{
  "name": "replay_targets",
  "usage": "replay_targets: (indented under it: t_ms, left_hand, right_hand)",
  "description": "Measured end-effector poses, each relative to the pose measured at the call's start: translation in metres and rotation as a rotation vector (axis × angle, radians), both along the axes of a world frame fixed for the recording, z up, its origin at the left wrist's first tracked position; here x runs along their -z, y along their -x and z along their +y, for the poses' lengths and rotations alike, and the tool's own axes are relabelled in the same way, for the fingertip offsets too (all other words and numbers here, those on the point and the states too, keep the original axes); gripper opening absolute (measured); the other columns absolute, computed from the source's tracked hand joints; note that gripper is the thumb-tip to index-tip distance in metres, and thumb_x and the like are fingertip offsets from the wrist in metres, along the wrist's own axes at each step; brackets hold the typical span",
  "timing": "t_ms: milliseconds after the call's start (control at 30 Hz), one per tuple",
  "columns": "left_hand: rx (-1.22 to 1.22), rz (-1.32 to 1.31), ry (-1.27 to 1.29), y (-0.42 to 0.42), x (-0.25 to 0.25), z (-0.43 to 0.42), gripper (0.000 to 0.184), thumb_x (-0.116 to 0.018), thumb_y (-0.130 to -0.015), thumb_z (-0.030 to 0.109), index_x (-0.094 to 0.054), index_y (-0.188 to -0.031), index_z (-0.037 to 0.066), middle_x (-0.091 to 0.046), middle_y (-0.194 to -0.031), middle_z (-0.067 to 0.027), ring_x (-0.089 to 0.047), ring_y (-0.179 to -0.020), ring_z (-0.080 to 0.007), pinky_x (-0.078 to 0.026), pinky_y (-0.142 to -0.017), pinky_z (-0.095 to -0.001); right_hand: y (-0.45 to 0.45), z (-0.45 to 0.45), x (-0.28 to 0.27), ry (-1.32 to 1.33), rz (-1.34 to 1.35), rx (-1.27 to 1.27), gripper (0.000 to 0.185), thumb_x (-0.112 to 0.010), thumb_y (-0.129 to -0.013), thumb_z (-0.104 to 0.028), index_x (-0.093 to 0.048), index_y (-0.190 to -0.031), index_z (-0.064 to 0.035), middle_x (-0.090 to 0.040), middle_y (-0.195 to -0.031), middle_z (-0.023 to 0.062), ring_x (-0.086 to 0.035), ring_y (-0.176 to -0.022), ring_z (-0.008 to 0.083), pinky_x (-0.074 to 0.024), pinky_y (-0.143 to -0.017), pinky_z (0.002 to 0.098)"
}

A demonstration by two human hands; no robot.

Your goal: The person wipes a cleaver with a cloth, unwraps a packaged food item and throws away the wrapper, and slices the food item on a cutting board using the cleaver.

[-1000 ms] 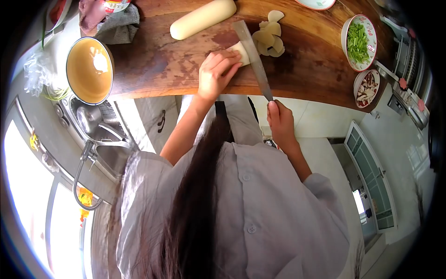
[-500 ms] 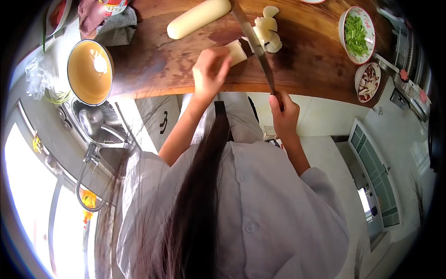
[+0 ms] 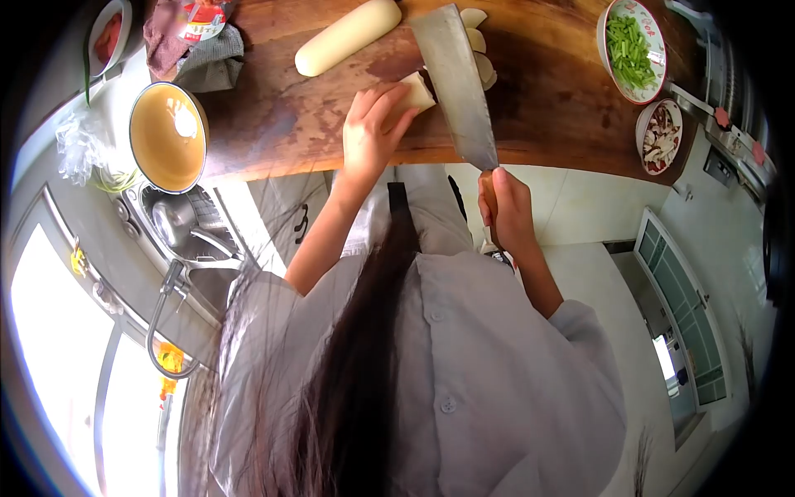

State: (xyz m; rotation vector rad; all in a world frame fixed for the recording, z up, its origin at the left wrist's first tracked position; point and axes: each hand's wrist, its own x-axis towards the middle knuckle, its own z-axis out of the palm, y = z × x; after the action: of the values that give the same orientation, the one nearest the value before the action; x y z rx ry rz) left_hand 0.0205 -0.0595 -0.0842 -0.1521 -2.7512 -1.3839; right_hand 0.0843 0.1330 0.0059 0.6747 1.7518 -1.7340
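My right hand [image 3: 511, 209] is closed round the wooden handle of a cleaver [image 3: 456, 83]. The blade's broad side faces up, reaching away over the wooden board. Just left of the blade, my left hand [image 3: 370, 132] has its curled fingers on a short piece of pale peeled vegetable [image 3: 418, 94], holding it against the board. Cut pale slices [image 3: 476, 40] lie beyond the cleaver, partly hidden by it. A long, whole peeled vegetable [image 3: 348, 37] lies farther back on the left. Its exact kind I cannot tell.
On the right stand a bowl of chopped green pieces [image 3: 629, 54] and a smaller bowl of sliced reddish-white food [image 3: 662, 137]. A yellowish bowl [image 3: 168, 137] sits at the left end, near cloths [image 3: 211, 62] and a sink [image 3: 203, 219]. The wooden worktop's front edge [image 3: 290, 168] runs before me.
The cleaver has turned from nearly edge-on to showing its broad side, covering more of the slices. My left fingers have settled round the short piece. The whole view has shifted slightly.
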Motion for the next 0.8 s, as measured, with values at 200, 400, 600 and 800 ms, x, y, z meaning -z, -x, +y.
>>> replay_targets:
  t_ms: [200, 400, 600, 800]
  left_hand:
    - [0.006, 0.001, -0.032, -0.002, 0.007, -0.001, 0.03, -0.073, -0.066, 0.005, -0.063, -0.093, 0.003, -0.062, -0.098, -0.0067, -0.056, -0.085, -0.0245, -0.046, -0.075, -0.0323]
    - [-0.014, 0.042, -0.046, -0.003, 0.01, 0.002, 0.029, -0.073, -0.064, 0.006, -0.062, -0.091, 0.003, -0.061, -0.097, -0.0065, -0.056, -0.085, -0.0249, -0.048, -0.074, -0.0334]
    - [-0.035, 0.065, -0.042, -0.004, 0.013, 0.005, 0.03, -0.073, -0.063, 0.004, -0.062, -0.091, 0.003, -0.061, -0.097, -0.0075, -0.058, -0.087, -0.0254, -0.048, -0.075, -0.0338]
    - [-0.059, 0.115, -0.059, -0.002, 0.017, 0.008, 0.03, -0.074, -0.062, 0.002, -0.064, -0.091, 0.003, -0.062, -0.094, -0.008, -0.058, -0.085, -0.0245, -0.048, -0.076, -0.0326]
  right_hand:
    - [0.013, -0.003, -0.005, -0.042, -0.02, -0.082, 0.043, -0.029, -0.096, -0.033, -0.046, -0.069, -0.0039, -0.04, -0.048, 0.0013, -0.033, -0.04, 0.0063, -0.0272, -0.04, 0.021]
    - [0.024, -0.002, -0.012, -0.054, -0.074, -0.096, 0.044, -0.029, -0.096, -0.035, -0.046, -0.069, -0.0043, -0.039, -0.047, 0.0006, -0.032, -0.04, 0.0065, -0.0272, -0.04, 0.0212]
    - [0.029, 0.0, -0.019, -0.077, -0.11, -0.178, 0.044, -0.03, -0.095, -0.036, -0.046, -0.069, -0.0044, -0.038, -0.047, 0.0, -0.032, -0.039, 0.0058, -0.027, -0.039, 0.0214]
    - [0.032, -0.001, -0.024, -0.109, -0.155, -0.185, 0.042, -0.033, -0.095, -0.032, -0.044, -0.066, -0.0056, -0.035, -0.047, -0.002, -0.03, -0.04, 0.0049, -0.026, -0.039, 0.0217]
